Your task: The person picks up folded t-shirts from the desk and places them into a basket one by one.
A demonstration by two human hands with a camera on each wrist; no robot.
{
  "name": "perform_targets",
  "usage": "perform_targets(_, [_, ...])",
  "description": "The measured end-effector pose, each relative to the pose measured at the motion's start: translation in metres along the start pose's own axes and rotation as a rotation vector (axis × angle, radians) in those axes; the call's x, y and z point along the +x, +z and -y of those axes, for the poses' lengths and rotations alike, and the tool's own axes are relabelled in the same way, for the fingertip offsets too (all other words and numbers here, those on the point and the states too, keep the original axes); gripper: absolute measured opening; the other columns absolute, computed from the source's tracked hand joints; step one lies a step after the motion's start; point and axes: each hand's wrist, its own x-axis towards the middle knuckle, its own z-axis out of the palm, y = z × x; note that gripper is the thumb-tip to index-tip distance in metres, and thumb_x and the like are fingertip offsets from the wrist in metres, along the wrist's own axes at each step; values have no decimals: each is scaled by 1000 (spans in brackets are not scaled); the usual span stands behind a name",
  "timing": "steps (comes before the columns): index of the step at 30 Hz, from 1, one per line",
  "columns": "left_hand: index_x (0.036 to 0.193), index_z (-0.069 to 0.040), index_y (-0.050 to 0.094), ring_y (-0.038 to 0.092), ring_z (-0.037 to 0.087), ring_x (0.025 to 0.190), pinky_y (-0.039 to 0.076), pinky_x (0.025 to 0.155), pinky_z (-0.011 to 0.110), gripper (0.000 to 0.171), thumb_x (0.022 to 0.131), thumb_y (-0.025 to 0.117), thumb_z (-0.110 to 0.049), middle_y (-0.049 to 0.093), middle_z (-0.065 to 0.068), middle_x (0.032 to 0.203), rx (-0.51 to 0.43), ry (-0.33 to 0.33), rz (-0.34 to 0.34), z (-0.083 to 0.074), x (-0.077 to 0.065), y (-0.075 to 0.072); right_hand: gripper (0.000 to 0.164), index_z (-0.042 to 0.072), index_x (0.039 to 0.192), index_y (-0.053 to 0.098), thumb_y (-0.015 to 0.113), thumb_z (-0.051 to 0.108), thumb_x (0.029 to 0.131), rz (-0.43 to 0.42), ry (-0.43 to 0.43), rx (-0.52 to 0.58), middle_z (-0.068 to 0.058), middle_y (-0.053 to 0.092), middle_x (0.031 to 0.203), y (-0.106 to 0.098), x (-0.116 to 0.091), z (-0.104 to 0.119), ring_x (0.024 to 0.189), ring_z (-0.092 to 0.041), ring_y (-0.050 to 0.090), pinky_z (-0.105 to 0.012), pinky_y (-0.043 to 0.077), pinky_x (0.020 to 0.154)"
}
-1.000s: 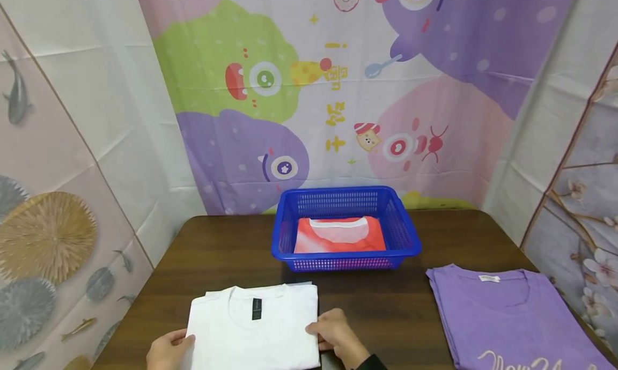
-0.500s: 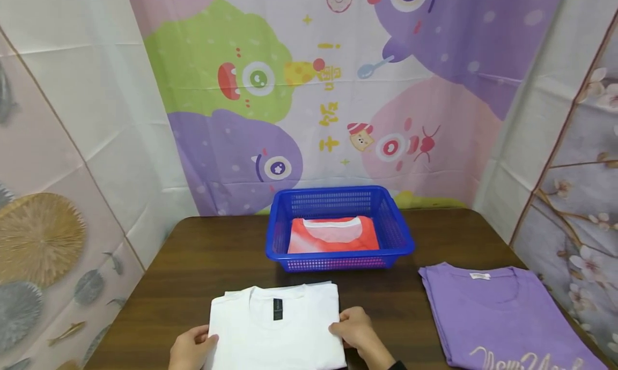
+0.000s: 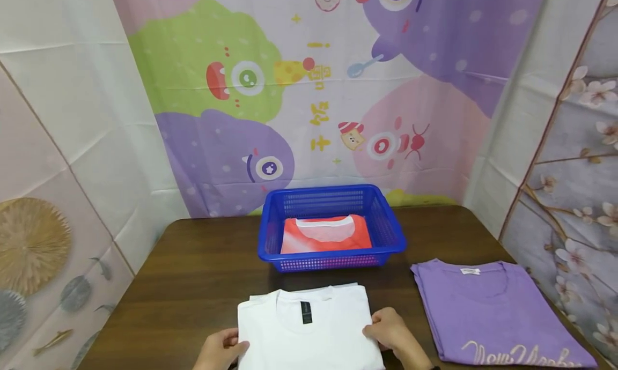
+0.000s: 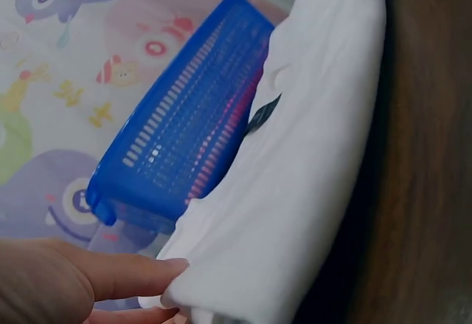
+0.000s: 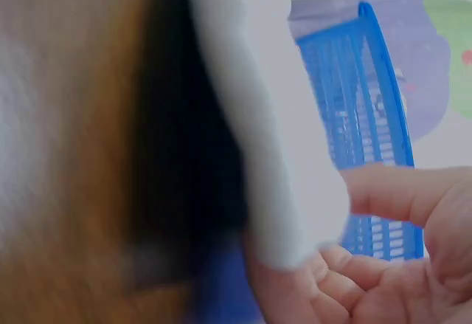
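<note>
A folded white T-shirt (image 3: 309,332) with a black neck label is held between both hands in front of the basket. My left hand (image 3: 221,349) pinches its left side, thumb on top and fingers beneath. On the opposite side my right hand (image 3: 393,332) grips the edge the same way. In the left wrist view the white T-shirt (image 4: 295,154) stretches away from the thumb, with dark shadow along its near fold. The right wrist view shows the fingers curled under the shirt's thick edge (image 5: 276,132), the thumb over it.
A blue plastic basket (image 3: 333,254) stands at the back of the brown wooden table (image 3: 203,263), holding a folded red and white shirt (image 3: 328,236). A folded purple T-shirt (image 3: 487,311) lies at the right. A cartoon-printed curtain (image 3: 309,91) hangs behind the table.
Both hands and the white T-shirt have moved to the right, so the shirt now sits in front of the basket. The head view has turned slightly right. The grip is unchanged.
</note>
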Motion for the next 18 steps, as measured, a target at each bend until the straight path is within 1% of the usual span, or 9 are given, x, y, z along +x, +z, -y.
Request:
perform_targets(2, [112, 18, 59, 62, 15, 77, 57, 67, 31, 41, 82, 70, -7, 69, 11, 84, -18, 0, 1, -3, -1, 1, 30, 12, 58, 42, 65, 1, 73, 59, 21, 1, 1, 48, 62, -5, 4, -1, 57, -12, 52, -27, 51, 51])
perform_targets(5, [111, 19, 59, 64, 17, 77, 58, 67, 33, 40, 81, 70, -6, 69, 11, 83, -45, 11, -8, -9, 3, 1, 23, 10, 63, 51, 70, 9, 76, 126, 86, 37, 0, 55, 63, -10, 14, 0, 60, -13, 58, -31, 55, 57])
perform_targets(7, [112, 19, 58, 65, 18, 78, 58, 69, 36, 41, 82, 70, -6, 70, 13, 84, -89, 2, -2, -12, 7, 2, 17, 3, 74, 60, 74, 13, 76, 136, 138, 68, -2, 61, 67, -12, 24, 1, 64, -14, 61, -32, 56, 61])
perform_targets(8, [112, 20, 58, 65, 19, 79, 58, 70, 37, 41, 82, 69, -6, 70, 15, 86, -113, -4, 0, -14, 10, 2, 20, 0, 83, 64, 75, 15, 76, 149, 155, 84, -3, 64, 70, -12, 29, 1, 66, -15, 62, -32, 56, 63])
perform_targets(10, [113, 21, 57, 66, 21, 81, 58, 72, 39, 42, 83, 68, -6, 70, 19, 91, -166, -17, 2, -17, 17, 2, 31, -5, 96, 65, 76, 16, 75, 131, 184, 111, -5, 68, 74, -12, 38, 2, 67, -15, 64, -31, 56, 63])
perform_targets(12, [114, 21, 56, 66, 21, 83, 58, 73, 39, 43, 83, 67, -7, 70, 22, 96, -198, -37, 0, -18, 23, 2, 35, -6, 101, 65, 75, 15, 75, 106, 198, 117, -5, 68, 75, -11, 43, 4, 67, -14, 63, -29, 54, 62])
perform_targets(14, [114, 21, 57, 66, 20, 83, 58, 74, 38, 43, 84, 66, -8, 69, 23, 99, -193, -40, -4, -19, 28, 1, 35, -7, 103, 63, 75, 12, 75, 82, 199, 115, -5, 66, 76, -9, 47, 6, 67, -14, 62, -29, 53, 61])
perform_targets(15, [113, 20, 57, 65, 20, 84, 58, 75, 39, 43, 83, 66, -9, 69, 24, 100, -181, -42, -3, -19, 30, 1, 32, -7, 100, 63, 75, 10, 75, 51, 198, 112, -5, 65, 74, -8, 47, 6, 66, -14, 61, -28, 53, 60])
perform_targets(18, [110, 18, 60, 63, 19, 85, 57, 77, 40, 40, 83, 66, -11, 68, 23, 100, -141, -35, 0, -21, 35, 2, 23, -4, 92, 62, 74, 5, 74, 18, 186, 100, -3, 57, 70, -7, 49, 6, 63, -13, 57, -27, 52, 57])
